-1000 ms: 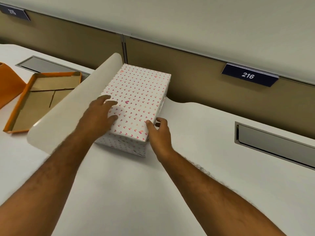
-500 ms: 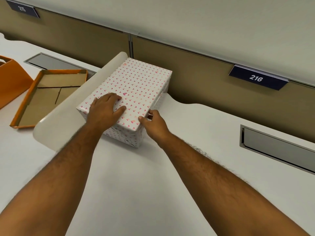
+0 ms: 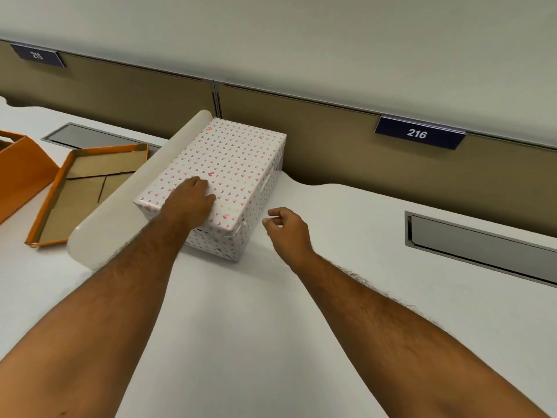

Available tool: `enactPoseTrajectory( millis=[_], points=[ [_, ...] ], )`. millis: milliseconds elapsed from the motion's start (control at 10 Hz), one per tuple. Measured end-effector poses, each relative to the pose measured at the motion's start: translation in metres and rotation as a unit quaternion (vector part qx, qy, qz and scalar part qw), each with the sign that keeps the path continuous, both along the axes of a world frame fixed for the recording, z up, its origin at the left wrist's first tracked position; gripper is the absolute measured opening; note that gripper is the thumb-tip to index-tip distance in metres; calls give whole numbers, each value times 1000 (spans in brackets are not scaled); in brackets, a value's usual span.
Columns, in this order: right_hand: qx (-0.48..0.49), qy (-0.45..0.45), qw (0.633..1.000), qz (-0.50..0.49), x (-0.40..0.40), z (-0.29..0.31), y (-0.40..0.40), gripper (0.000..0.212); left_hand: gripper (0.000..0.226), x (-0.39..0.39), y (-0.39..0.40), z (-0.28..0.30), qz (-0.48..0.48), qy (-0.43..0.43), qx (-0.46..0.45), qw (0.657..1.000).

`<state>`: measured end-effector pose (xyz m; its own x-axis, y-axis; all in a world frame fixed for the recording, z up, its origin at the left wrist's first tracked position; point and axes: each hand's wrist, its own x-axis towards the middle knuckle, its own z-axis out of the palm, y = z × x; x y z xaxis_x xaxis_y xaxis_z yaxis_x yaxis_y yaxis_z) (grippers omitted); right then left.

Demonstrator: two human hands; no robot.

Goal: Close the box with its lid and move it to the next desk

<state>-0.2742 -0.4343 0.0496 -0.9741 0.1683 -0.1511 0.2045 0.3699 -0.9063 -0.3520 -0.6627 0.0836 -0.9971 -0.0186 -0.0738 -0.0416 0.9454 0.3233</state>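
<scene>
A white box point(image 3: 229, 164) patterned with small pink hearts stands on the white desk point(image 3: 331, 297), its lid on top and closed. It sits against the low rounded divider between the two desks. My left hand point(image 3: 190, 203) lies flat on the near part of the lid, fingers resting on the paper. My right hand point(image 3: 286, 229) hovers just right of the box's near corner, apart from it, fingers loosely curled and holding nothing.
The cream divider point(image 3: 120, 212) runs diagonally left of the box. Beyond it lie an orange cardboard lid point(image 3: 87, 191) and an orange box point(image 3: 21, 170). A grey cable hatch point(image 3: 482, 242) is set into the desk at right. Tan partition panels carry number plates 215 and 216 point(image 3: 417, 133).
My right hand has let go of the box's near right corner and drawn back to the right. My left hand stays on the lid. The box has not visibly shifted.
</scene>
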Motion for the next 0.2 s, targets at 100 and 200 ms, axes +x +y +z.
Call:
enactPoseTrajectory(
  millis=[100,200],
  points=[
    [14,19,1000,-3,17,5,18,33,57,24,23,6,2,58,20,998],
    [43,51,997,-28,42,13,45,32,57,69,63,-2,-42,124,81,988]
  ],
)
